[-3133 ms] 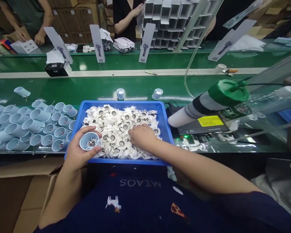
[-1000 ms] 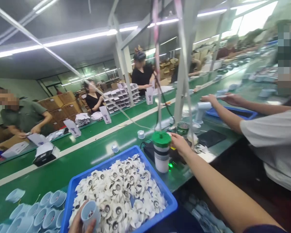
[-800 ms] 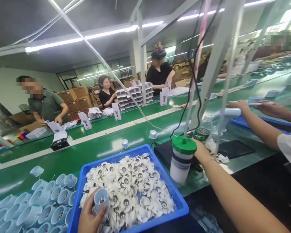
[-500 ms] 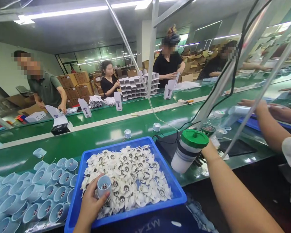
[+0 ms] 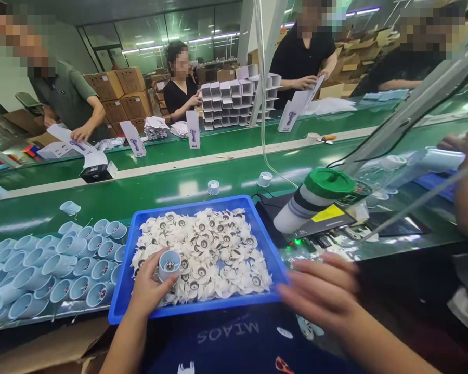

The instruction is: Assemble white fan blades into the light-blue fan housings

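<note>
From the head view, the left hand [image 5: 150,280] is gripping a pale blue cup [image 5: 169,266] over a blue tray [image 5: 187,307], fingers curling round its side, with a small dark part showing inside. The tray is holding a heap of white finned parts [image 5: 206,249] with round grey centres. The right hand [image 5: 320,296] is spreading open, fingers apart, just beside the tray's near right corner. More blue cups [image 5: 58,265] are lying packed together on the green counter [image 5: 140,195] beside the tray's left wall, while a green-lidded cylinder [image 5: 315,202] is lying tilted on a black unit [image 5: 292,228] to the right.
</note>
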Available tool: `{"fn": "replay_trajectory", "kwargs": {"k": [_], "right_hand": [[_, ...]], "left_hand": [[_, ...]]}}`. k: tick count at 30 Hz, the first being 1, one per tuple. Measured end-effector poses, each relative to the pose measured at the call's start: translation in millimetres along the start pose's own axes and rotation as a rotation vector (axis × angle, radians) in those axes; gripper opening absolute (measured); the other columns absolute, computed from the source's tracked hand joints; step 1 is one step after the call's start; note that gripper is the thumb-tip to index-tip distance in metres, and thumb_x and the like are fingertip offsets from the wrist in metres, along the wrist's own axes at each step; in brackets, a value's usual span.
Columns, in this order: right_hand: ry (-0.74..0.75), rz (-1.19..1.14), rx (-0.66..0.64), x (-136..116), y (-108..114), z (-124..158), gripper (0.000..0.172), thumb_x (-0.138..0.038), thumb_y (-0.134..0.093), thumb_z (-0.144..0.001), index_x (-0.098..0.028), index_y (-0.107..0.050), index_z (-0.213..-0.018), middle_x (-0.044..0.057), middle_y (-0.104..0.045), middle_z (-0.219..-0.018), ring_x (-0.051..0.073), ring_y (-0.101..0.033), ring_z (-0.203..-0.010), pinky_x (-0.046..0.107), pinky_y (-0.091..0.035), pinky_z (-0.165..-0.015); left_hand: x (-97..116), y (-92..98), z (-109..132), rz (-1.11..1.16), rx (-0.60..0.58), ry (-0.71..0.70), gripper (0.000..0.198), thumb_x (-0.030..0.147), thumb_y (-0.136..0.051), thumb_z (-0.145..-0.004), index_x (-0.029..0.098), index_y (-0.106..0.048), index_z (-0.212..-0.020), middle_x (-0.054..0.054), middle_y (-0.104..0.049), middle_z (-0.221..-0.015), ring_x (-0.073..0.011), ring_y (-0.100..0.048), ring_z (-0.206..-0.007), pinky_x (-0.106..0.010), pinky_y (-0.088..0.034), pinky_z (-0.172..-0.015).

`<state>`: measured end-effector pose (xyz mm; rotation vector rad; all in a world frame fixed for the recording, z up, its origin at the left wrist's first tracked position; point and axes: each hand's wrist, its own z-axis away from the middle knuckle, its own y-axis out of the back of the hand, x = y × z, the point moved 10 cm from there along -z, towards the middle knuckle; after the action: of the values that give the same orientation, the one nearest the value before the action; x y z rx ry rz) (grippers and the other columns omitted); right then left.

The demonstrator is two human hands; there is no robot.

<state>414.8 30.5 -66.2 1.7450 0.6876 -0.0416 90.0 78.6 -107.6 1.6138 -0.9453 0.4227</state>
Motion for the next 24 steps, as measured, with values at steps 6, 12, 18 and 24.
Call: {"fn": "replay_trajectory", "kwargs": {"k": [6, 12, 18, 24], "right_hand": [[0.074, 0.278, -0.331, -52, -49, -85, 0.035, -0.010, -0.051, -0.099, -0.023, -0.063, -0.129, 0.009, -0.062, -0.135, 0.024, -0.058, -0.122, 0.044, -0.046, -0.104], [-0.059, 0.367, -0.487, -46, -90, -171, 0.034, -0.036, -0.065, -0.099, -0.015, -0.062, -0.125, 0.010, -0.062, -0.126, 0.025, -0.064, -0.111, 0.046, -0.056, -0.095], [-0.238, 0.337, -0.612, -29, -107, -179, 0.034, -0.036, -0.065, -0.099, -0.016, -0.061, -0.126, 0.010, -0.062, -0.126, 0.024, -0.064, -0.108, 0.044, -0.058, -0.092], [-0.331, 0.164, -0.519, -27, -96, -177, 0.036, -0.037, -0.066, -0.098, -0.015, -0.060, -0.127, 0.011, -0.061, -0.128, 0.025, -0.063, -0.112, 0.047, -0.056, -0.095]], "left_hand": [[10, -0.2, 1, -0.037, 0.027, -0.089, 0.056, 0.054, -0.074, -0.078, 0.021, -0.070, -0.122, -0.012, -0.073, -0.123, -0.0336, -0.069, -0.115, -0.047, -0.057, -0.099], [6, 1.8, 4, -0.019, 0.014, -0.064, 0.057, 0.050, -0.076, -0.078, 0.018, -0.069, -0.125, -0.015, -0.072, -0.127, -0.0349, -0.067, -0.119, -0.050, -0.054, -0.102], [7, 2.2, 4, -0.010, 0.006, -0.078, 0.056, 0.043, -0.080, -0.075, 0.021, -0.070, -0.126, -0.013, -0.072, -0.126, -0.0337, -0.068, -0.118, -0.048, -0.055, -0.101], [2, 7.2, 3, 0.086, 0.098, -0.053, 0.055, 0.043, -0.083, -0.073, 0.022, -0.071, -0.122, -0.013, -0.072, -0.124, -0.0363, -0.067, -0.118, -0.053, -0.051, -0.104]]}}
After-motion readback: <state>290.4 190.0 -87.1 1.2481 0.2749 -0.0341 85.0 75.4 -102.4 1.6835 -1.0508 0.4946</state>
